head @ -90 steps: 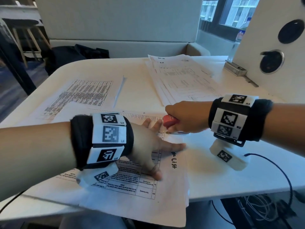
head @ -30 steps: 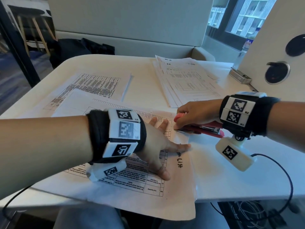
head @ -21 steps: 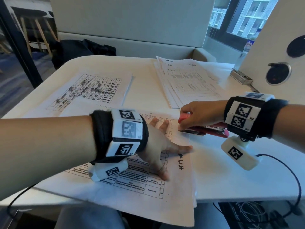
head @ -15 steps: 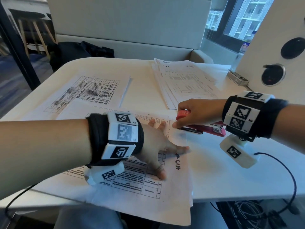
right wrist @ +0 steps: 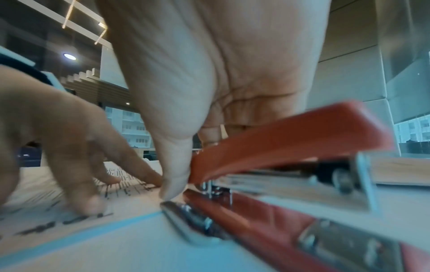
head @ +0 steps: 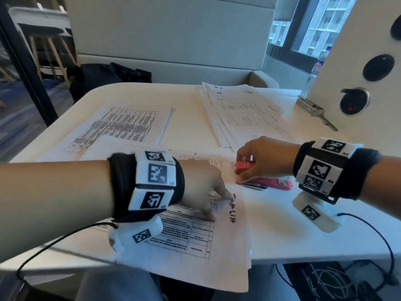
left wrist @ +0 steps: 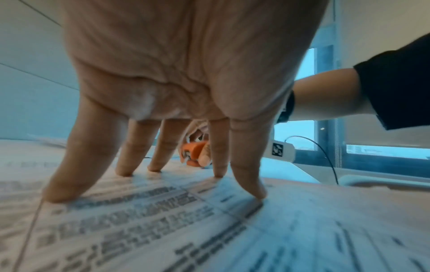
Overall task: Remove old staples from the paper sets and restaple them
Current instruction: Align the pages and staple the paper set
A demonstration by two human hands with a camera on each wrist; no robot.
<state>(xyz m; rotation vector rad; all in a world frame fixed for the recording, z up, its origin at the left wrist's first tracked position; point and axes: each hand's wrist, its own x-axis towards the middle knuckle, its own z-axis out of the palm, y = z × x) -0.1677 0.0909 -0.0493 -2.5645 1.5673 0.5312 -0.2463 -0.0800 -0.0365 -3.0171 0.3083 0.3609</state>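
A printed paper set (head: 195, 231) lies at the table's near edge and hangs a little over it. My left hand (head: 204, 185) presses down on it with spread, straight fingers (left wrist: 246, 165), the tips on the sheet. My right hand (head: 262, 159) grips the front of a red stapler (head: 269, 183) at the set's top right corner. The stapler's top arm (right wrist: 291, 139) stands raised above its base (right wrist: 256, 217), and my thumb (right wrist: 172, 176) touches down beside its nose. The paper's corner under the stapler is hidden.
A second printed sheet (head: 121, 127) lies at the back left and a stack of paper sets (head: 240, 114) at the back right. A metal latch (head: 310, 107) sits by the white panel (head: 355, 61) on the right. Cables hang below the table edge (head: 303, 255).
My right hand has stayed on the stapler at the paper's corner, and the stapler's top arm has come up. My left hand's fingers have drawn in a little while still pressing the sheet.
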